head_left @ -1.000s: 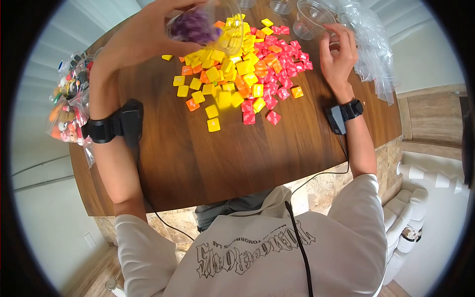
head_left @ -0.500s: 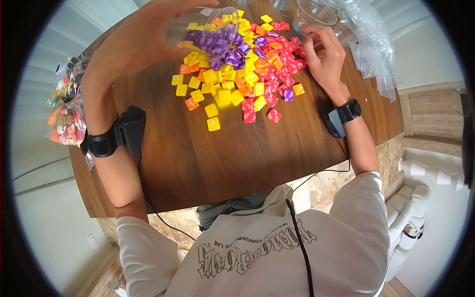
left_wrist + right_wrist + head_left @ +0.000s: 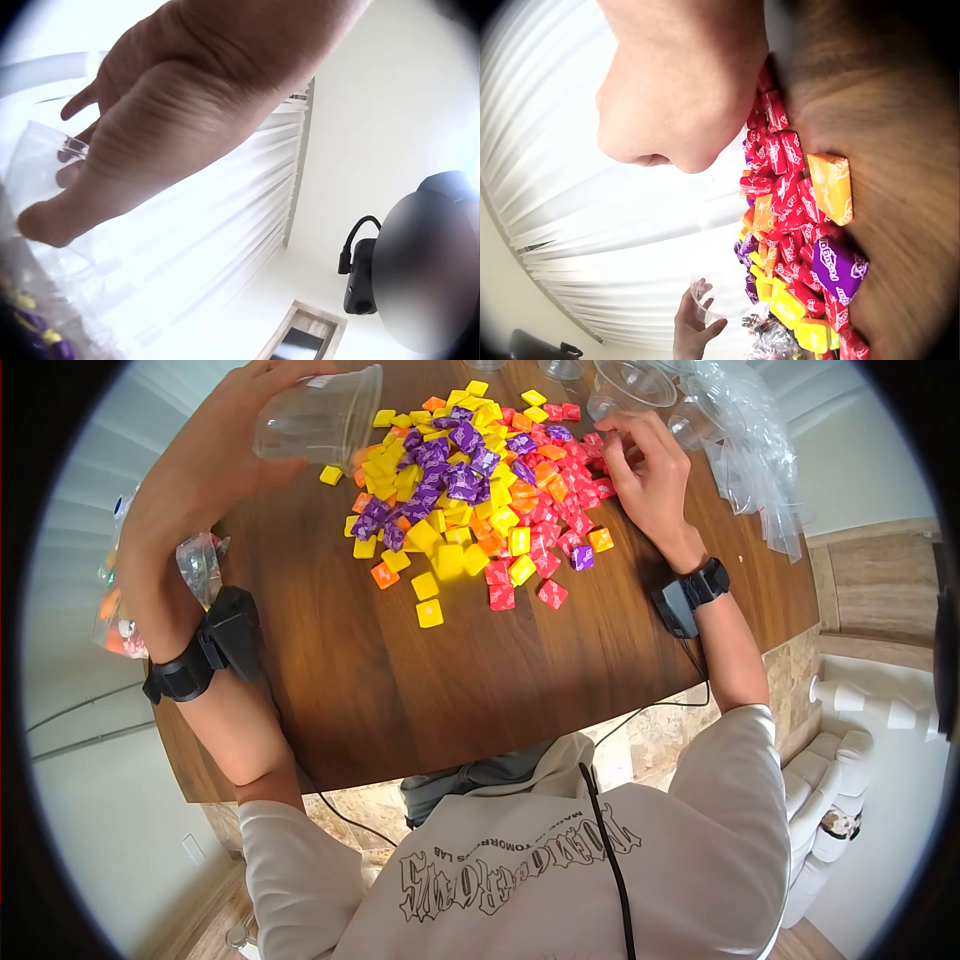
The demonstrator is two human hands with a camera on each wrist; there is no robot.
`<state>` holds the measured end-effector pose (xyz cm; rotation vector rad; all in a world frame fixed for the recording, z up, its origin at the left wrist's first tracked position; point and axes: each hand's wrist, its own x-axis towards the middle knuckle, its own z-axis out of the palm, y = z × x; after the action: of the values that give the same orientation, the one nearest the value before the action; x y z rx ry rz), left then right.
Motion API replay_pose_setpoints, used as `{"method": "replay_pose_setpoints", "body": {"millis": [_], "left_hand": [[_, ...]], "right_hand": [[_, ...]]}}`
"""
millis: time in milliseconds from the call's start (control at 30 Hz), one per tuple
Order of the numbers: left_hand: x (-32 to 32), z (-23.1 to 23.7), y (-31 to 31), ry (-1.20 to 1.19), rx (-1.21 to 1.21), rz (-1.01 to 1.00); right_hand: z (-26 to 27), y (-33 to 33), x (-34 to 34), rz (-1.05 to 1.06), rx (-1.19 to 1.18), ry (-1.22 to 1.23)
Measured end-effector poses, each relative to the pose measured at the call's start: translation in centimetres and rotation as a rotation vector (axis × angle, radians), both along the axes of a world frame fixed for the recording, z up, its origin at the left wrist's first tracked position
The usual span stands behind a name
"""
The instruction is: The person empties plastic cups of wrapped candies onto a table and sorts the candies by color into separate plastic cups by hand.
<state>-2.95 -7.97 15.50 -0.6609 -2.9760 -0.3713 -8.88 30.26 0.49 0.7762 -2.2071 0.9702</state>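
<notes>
The left hand [image 3: 215, 455] grips a clear plastic cup [image 3: 325, 420], which is tipped on its side with its mouth toward the pile and looks empty. In the left wrist view the left hand [image 3: 157, 120] has its thumb and fingers around the cup [image 3: 45, 161]. Purple wrapped candies [image 3: 462, 482] lie over yellow candies [image 3: 422, 536], with orange and red candies [image 3: 552, 594] around them. At the pile's right edge is the right hand [image 3: 655, 480], fingers loosely bent and holding nothing visible. The right wrist view shows a purple candy [image 3: 838, 268] near an orange one [image 3: 830, 187].
Clear cups [image 3: 635, 388] stand at the back of the wooden table [image 3: 480, 680]. Clear plastic bags [image 3: 755, 450] lie at the back right. A bag of small colourful items [image 3: 122, 630] is at the left edge, partly behind the left forearm.
Purple candies have come out of the cup onto the pile. The left hand has moved left with the cup, away from the pile. The right hand has shifted slightly left and down.
</notes>
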Motion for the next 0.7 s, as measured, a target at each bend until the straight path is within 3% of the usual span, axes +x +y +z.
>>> {"method": "replay_pose_setpoints", "body": {"millis": [133,233,300,400,500,533,600,700], "left_hand": [[-2.3,-1.6,-2.9,0.118,0.003,-0.014],[-5.4,-4.2,-2.8,0.175,0.147,0.057],[-8.8,-8.9,-3.7,-0.068,0.677,0.172],[-13.2,-17.5,-6.0,-0.076,0.885,0.152],[-14.1,-19.1,-4.3,0.038,0.989,0.175],[-14.3,-19.2,-3.8,0.032,0.988,0.175],[-15.0,-19.3,-3.0,0.178,0.698,0.252],[-17.1,-19.6,-2.7,0.167,0.724,0.221]], "right_hand": [[0.1,0.0,0.1,0.002,-0.002,0.005],[0.2,0.0,0.1,0.007,-0.010,0.011],[0.0,-0.2,0.2,0.014,-0.021,0.014],[0.2,-0.3,0.2,0.000,-0.020,0.011],[0.0,-0.6,0.3,0.021,-0.050,-0.002],[-0.2,-0.7,0.3,0.019,-0.051,-0.007],[-0.4,-0.9,0.2,0.022,-0.055,-0.033],[-0.6,-1.0,0.1,0.027,-0.080,-0.050]]}}
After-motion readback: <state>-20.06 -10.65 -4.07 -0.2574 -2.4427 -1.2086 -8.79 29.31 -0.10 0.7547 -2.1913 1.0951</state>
